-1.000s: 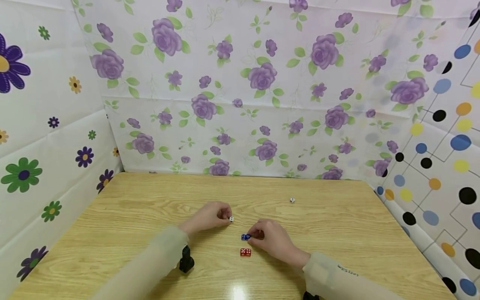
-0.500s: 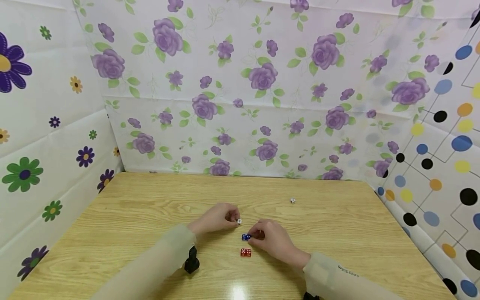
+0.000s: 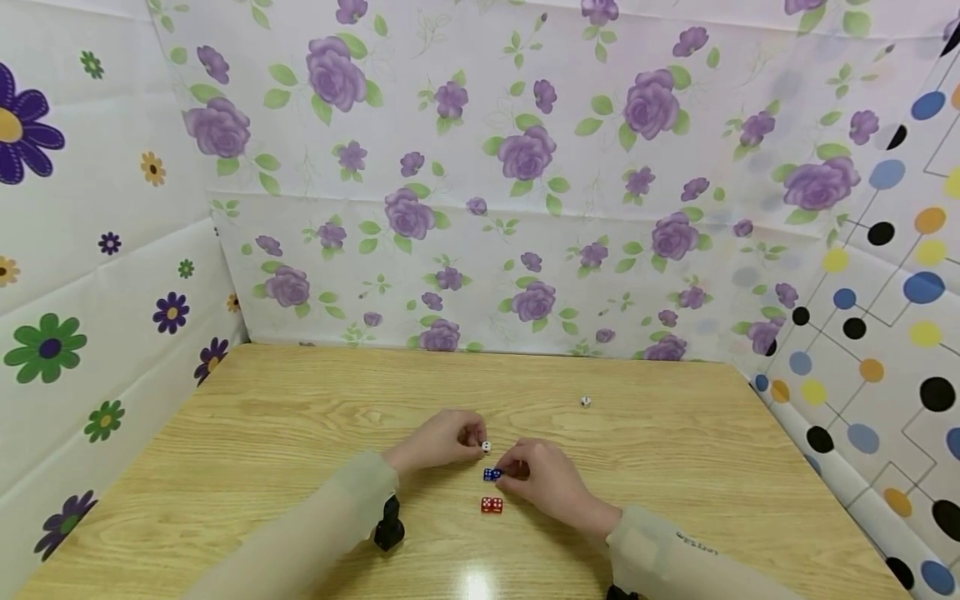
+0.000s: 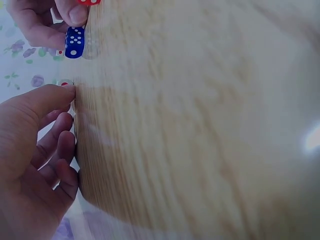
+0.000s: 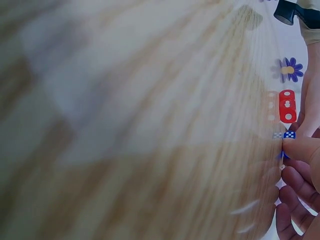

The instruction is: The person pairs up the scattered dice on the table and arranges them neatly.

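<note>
Between its thumb and fingertips my left hand (image 3: 444, 439) pinches a white die (image 3: 486, 447), low over the wooden table. Just in front of it, two blue dice (image 3: 491, 474) stand side by side. My right hand (image 3: 551, 482) pinches the right one of that pair, its thumb and forefinger partly covering it. Closer to me lies a pair of red dice (image 3: 491, 505), touching each other. In the left wrist view the white die (image 4: 65, 83) is mostly hidden behind the thumb, and the blue dice (image 4: 75, 42) show beside the right hand.
Another white die (image 3: 586, 402) sits alone farther back on the right of the table (image 3: 300, 392). Flowered cloth (image 3: 480, 208) hangs behind the table, with patterned sheets at both sides. A black wrist camera (image 3: 389, 525) is strapped at the left sleeve.
My left hand has moved right and slightly nearer, bringing the white die close behind the blue pair. The right hand and the other dice have stayed in place.
</note>
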Motion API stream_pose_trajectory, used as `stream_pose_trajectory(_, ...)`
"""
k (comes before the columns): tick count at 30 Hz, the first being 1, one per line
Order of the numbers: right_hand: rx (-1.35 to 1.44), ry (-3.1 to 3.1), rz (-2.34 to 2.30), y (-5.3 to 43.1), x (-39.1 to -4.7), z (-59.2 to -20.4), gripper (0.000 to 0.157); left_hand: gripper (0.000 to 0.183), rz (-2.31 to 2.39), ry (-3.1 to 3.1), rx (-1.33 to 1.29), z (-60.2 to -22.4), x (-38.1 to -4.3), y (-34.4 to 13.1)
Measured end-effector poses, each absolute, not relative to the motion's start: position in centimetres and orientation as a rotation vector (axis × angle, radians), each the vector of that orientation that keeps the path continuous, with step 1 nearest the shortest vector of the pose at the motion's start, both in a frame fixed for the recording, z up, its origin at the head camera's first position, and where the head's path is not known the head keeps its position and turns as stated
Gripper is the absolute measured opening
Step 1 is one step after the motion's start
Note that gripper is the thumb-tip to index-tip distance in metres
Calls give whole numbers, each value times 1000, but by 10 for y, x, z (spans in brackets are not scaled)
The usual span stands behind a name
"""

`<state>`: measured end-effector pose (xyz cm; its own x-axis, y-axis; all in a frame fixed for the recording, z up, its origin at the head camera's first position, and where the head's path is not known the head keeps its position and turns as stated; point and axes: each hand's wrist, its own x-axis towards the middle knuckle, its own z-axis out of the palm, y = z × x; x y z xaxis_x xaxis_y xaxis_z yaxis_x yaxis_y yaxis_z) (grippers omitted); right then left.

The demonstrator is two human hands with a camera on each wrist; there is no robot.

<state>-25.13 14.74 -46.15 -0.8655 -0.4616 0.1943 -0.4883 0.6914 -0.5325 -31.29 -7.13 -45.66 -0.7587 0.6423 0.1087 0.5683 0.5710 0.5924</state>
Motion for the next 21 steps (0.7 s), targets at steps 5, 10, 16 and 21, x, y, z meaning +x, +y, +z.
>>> stream_pose_trajectory(5,800,-2844,922,147,-252,-463,8,7,957,2672,1033,-459,-314,-72)
stream_pose_trajectory(10,806,-2843,920,148,-253,-464,8,7,960,2669,1029,-459,-314,-72)
stream_pose_trajectory(16,806,-2857,925,148,-253,-462,7,6,960,2666,1003,-456,-312,-70)
stream_pose_trajectory(21,804,-2855,919,147,-252,-462,7,7,961,2658,991,-456,-312,-70)
